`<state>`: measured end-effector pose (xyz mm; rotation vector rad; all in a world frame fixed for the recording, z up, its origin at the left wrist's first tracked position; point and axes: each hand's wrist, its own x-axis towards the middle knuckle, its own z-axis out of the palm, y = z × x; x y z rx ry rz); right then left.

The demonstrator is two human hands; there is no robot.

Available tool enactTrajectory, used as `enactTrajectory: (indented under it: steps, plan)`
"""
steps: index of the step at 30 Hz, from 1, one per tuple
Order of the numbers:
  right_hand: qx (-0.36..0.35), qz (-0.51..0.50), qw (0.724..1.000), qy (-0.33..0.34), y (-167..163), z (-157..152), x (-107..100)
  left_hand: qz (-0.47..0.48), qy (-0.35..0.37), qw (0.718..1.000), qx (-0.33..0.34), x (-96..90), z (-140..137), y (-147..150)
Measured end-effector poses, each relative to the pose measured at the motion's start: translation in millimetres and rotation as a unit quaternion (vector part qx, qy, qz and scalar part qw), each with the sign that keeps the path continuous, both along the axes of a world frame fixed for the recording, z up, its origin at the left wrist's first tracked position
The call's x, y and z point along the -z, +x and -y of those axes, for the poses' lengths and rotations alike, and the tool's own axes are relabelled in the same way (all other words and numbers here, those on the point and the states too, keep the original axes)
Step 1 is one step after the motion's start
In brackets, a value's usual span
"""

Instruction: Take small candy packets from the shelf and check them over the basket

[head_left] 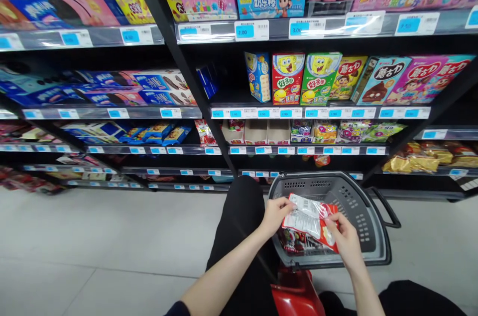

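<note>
Between my two hands is a red and white plastic snack bag (306, 216), its printed white panel and barcode facing up. My left hand (276, 214) pinches the bag's left edge, thumb on top. On the opposite edge, my right hand (344, 236) grips it in the same way. The bag is over a grey shopping basket (360, 196) with slotted walls. Beneath it, other dark and red packets (298, 242) lie in the basket, partly hidden by the bag and my hands.
Black store shelves rise ahead, with price tags along their edges. Snack boxes (287, 79) and small candy bags (324, 132) stand there. The basket's black handle (386, 209) sticks out right. Something red and glossy (298, 296) is below the basket, near my knees.
</note>
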<state>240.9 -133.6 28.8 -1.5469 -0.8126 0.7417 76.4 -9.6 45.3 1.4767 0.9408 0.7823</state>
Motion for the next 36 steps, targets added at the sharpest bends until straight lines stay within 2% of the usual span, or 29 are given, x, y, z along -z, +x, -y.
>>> enactTrajectory:
  steps: [4,10,13,17,20,22,25,27,29,32,34,36]
  plan:
    - [0.013,0.026,0.999,-0.019,-4.7,-2.8,-6.1,0.004,-0.001,1.000,-0.002,-2.2,-0.8,0.5]
    - [0.065,0.036,0.997,-0.026,-6.0,-8.4,-4.5,0.060,-0.053,0.997,-0.020,-3.7,0.8,4.9]
    - [0.036,-0.077,0.996,-0.016,-4.7,-6.9,-7.1,0.101,-0.107,0.989,0.008,0.0,-2.2,5.3]
    - [-0.004,-0.265,0.964,0.017,-7.1,-3.2,-12.9,0.169,-0.239,0.954,0.066,7.7,-5.5,2.7]
    - [-0.013,-0.312,0.950,0.017,-6.2,0.1,-13.9,0.211,-0.327,0.916,0.098,6.8,-5.8,-0.7]
    - [-0.020,-0.342,0.939,0.028,-3.2,2.5,-13.8,0.230,-0.350,0.899,0.125,3.3,-5.9,-2.0]
    - [-0.023,-0.370,0.928,0.040,-0.8,4.4,-14.0,0.204,-0.324,0.913,0.139,1.2,-5.5,-0.5]
    - [-0.003,-0.363,0.932,0.008,-3.3,3.5,-12.9,0.146,-0.291,0.938,0.120,4.5,-5.1,1.9]
    - [0.020,-0.329,0.943,-0.050,-7.5,1.3,-9.4,0.073,-0.250,0.960,0.100,10.5,-5.1,3.7]
    - [0.039,-0.196,0.970,-0.135,-8.6,-1.0,-0.5,-0.066,-0.122,0.987,0.079,18.8,-7.0,3.3]
    - [0.040,-0.064,0.980,-0.185,-3.3,0.0,5.4,-0.158,-0.020,0.984,0.077,21.7,-9.3,1.8]
    - [0.033,0.072,0.969,-0.232,4.2,2.3,10.1,-0.220,0.038,0.969,0.103,22.8,-11.6,0.3]
